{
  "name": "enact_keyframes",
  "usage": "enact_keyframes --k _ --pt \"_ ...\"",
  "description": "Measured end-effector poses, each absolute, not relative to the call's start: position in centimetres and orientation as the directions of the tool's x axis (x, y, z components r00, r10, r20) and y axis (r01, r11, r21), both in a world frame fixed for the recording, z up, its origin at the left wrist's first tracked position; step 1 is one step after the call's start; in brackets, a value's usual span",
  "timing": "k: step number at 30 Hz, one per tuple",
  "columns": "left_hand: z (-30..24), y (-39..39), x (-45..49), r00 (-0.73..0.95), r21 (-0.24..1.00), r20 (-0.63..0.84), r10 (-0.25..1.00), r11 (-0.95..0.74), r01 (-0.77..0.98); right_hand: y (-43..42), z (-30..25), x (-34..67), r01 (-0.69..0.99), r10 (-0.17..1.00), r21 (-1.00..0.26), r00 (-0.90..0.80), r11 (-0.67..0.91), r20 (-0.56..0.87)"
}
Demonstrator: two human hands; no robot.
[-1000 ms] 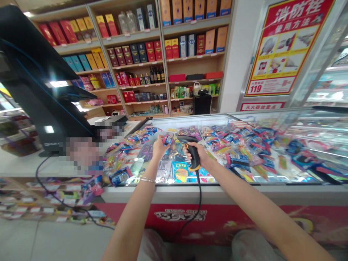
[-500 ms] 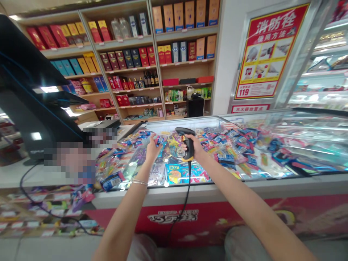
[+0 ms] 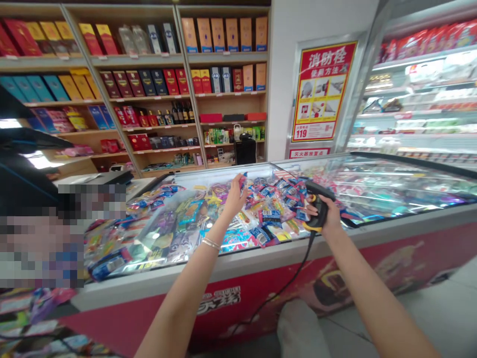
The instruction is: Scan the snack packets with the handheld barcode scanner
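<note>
A black and yellow barcode scanner [image 3: 317, 205] is gripped in my right hand [image 3: 330, 214], with fingers wrapped around its handle. Its cable hangs down over the front of the glass-topped chest freezer [image 3: 231, 258]. My left hand [image 3: 235, 195] is raised over the heap to the left of the scanner. A small blue and pink snack packet [image 3: 242, 180] shows between its fingers, mostly hidden by them. Many blue-topped clear snack packets [image 3: 271, 217] lie spread across the glass under both hands. A larger light-blue packet [image 3: 191, 211] lies left of my left hand.
Shelves of boxed bottles [image 3: 149, 82] stand behind the freezer. To the left are a dark checkout terminal [image 3: 22, 169] and a blurred-out area. A red fire-hydrant notice [image 3: 318, 92] hangs on the wall; a lit display cooler [image 3: 421, 104] is at right.
The view has turned and shifted to the right. Both hands have moved right along the freezer, the scanner still in my right hand and now farther from my left hand.
</note>
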State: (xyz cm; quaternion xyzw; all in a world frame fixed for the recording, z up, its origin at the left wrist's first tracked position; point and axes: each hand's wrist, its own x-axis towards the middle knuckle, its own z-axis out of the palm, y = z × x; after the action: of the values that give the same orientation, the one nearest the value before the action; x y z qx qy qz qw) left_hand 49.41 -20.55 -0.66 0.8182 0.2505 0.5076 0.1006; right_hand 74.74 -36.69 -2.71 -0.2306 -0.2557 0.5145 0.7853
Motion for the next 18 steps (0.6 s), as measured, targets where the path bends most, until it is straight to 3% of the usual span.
enact_keyframes --k 3,5,18 --pt "-2.0 -21.0 51.0 0.620 0.424 0.566 0.543 -0.837 0.345 -37.0 -4.0 76.4 -0.683 0.898 -0.611 0.424 0.400 0.114" --pt "-2.8 -21.0 51.2 0.690 0.402 0.482 0.539 -0.836 0.372 -36.6 -4.4 76.8 -0.682 0.884 -0.606 0.461 0.409 0.078" --pt "-4.5 -21.2 50.7 0.678 0.380 0.428 0.598 -0.799 0.465 -36.7 -4.4 76.1 -0.655 0.883 -0.668 0.469 0.352 0.005"
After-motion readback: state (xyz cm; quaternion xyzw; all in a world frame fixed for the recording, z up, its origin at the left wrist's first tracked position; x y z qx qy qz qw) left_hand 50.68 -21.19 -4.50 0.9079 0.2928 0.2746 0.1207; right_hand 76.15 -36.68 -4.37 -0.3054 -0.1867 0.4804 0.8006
